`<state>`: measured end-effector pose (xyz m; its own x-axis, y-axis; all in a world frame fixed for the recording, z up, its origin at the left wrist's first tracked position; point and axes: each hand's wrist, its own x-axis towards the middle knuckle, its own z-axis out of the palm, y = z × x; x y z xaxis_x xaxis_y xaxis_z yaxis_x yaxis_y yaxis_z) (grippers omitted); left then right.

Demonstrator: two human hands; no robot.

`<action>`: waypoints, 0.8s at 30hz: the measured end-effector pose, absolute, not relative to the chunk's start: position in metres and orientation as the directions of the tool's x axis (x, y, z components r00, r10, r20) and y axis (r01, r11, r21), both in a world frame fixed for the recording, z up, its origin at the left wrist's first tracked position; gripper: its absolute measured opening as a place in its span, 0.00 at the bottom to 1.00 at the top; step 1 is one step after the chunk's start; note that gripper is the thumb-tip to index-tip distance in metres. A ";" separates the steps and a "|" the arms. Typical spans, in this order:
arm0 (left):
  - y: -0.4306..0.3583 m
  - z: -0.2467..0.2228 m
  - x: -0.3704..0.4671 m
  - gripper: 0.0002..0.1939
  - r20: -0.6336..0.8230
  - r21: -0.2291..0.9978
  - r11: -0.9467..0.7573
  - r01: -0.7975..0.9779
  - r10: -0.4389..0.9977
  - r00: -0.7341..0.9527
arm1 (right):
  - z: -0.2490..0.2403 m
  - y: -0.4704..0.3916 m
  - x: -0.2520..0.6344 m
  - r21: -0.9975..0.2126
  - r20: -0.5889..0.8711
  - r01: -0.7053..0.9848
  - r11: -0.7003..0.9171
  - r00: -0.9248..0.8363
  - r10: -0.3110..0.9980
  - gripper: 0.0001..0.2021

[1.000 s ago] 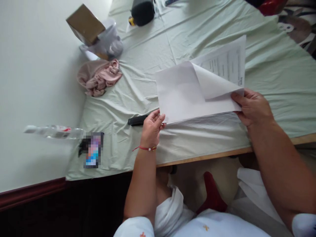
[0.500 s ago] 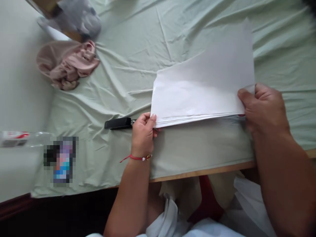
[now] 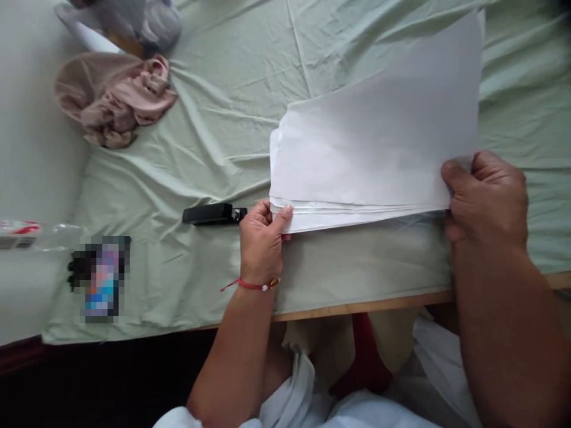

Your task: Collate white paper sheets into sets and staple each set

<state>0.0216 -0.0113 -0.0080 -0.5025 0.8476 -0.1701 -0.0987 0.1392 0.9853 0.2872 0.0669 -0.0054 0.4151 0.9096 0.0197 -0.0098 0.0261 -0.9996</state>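
Note:
Between my two hands is a stack of white paper sheets [image 3: 370,148], held above the cloth, its far right corner bent up. My left hand [image 3: 264,241] pinches the near left corner, thumb on top and fingers underneath. At the near right corner, my right hand [image 3: 488,199] grips the stack with the thumb over the top sheet; its other fingers are partly hidden. The sheets are fanned slightly at the left, with several edges showing. Just left of my left hand, a black stapler [image 3: 209,214] lies on the cloth, its right end close to my fingers.
A pale green cloth [image 3: 214,148] covers the table, whose wooden edge [image 3: 357,308] faces me. To the left lie a crumpled pink cloth [image 3: 118,98], a plastic bottle [image 3: 40,236] and a pixelated flat object [image 3: 102,276]. A plastic bag [image 3: 158,27] sits at the back left.
The stack and my right hand have shifted right in view. Its left edges have spread apart, and more of the lower sheets shows by my left thumb. More of the stapler's right end is visible.

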 end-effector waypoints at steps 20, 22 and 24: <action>0.003 -0.009 0.022 0.23 -0.216 0.964 0.084 -0.252 0.800 -0.559 | -0.003 0.066 0.295 -0.991 -0.108 -0.106 -0.076 0.338 0.935 0.02; 0.003 -0.009 0.018 0.21 -0.242 0.961 0.110 -0.255 0.781 -0.575 | -0.004 0.066 0.294 -0.990 -0.115 -0.120 -0.080 0.317 0.941 0.05; 0.003 -0.010 0.016 0.19 -0.246 0.964 0.126 -0.232 0.752 -0.612 | -0.005 0.066 0.293 -0.987 -0.111 -0.143 -0.070 0.302 0.947 0.05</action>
